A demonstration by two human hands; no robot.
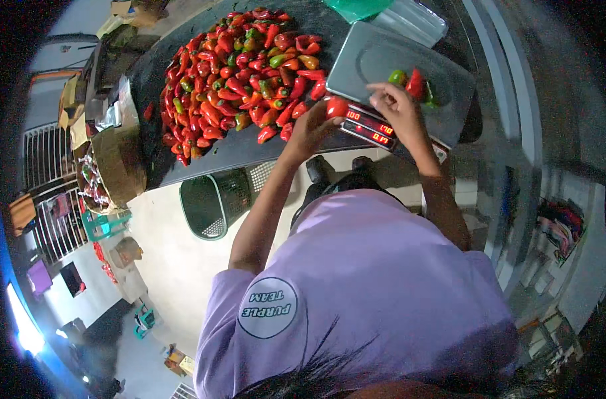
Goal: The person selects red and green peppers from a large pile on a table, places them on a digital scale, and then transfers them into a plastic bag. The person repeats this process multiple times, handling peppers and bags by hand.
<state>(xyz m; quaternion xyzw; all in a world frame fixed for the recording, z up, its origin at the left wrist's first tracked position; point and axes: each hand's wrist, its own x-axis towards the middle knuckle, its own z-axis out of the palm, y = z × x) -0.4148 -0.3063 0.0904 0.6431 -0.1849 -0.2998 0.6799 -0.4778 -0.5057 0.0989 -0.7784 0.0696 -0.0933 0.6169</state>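
Observation:
A red pepper (pixel 337 107) rests in my left hand (pixel 313 124), between thumb and fingers, at the near left corner of a digital scale (pixel 353 65). My right hand (pixel 397 104) hovers over the scale's near edge, index finger stretched out and the others loosely curled, with nothing seen in it. On the metal pan lie a red pepper (pixel 416 86) and a green one (pixel 397 77); a further green tip shows beside the red one. Red digits glow on the display (pixel 368 127) between my hands. Left of the scale spreads a large heap of mostly red peppers (pixel 243 85).
The heap and scale share a dark tabletop (pixel 193 169). Clear plastic packaging (pixel 415 22) and a green plastic bag (pixel 358 7) sit behind the scale. A cardboard box (pixel 118 159) stands at the table's left end. On the floor below lies a dark green plastic basket (pixel 203 207).

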